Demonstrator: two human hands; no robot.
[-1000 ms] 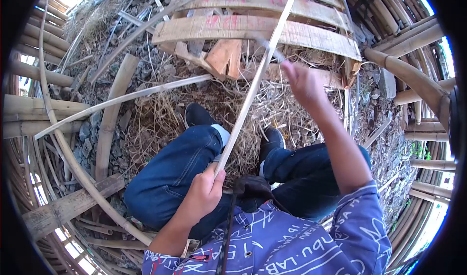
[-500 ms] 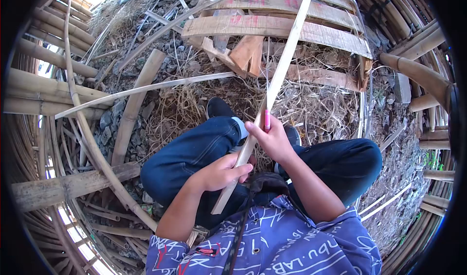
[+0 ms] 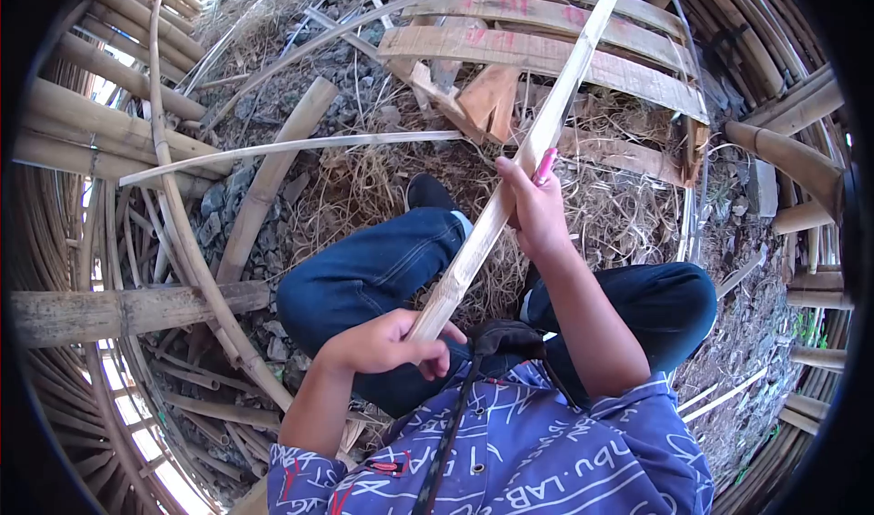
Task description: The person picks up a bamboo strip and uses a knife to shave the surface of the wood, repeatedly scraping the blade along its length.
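Observation:
A long pale bamboo strip (image 3: 487, 233) runs slantwise from my lap up past the wooden slats. Near its lower end my left hand (image 3: 387, 342) is closed round it, fingers curled underneath. Higher up, my right hand (image 3: 539, 207) is closed with its thumb over the strip. A pink-handled knife (image 3: 545, 166) is in that right hand; its blade is mostly hidden by the strip. My crossed legs in jeans (image 3: 364, 274) lie beneath the strip.
Ahead stands a rough wooden slat frame (image 3: 546, 49) with red marks. Thin curly shavings (image 3: 364, 187) cover the ground. Bamboo poles (image 3: 118, 319) line the left, with a curved bamboo strip (image 3: 291, 148) nearby. More bamboo (image 3: 783, 146) stands on the right.
My right hand has moved up and forward along the strip, and the pink handle now tilts right. My left hand sits slightly lower, nearer the strip's end. The view has shifted slightly.

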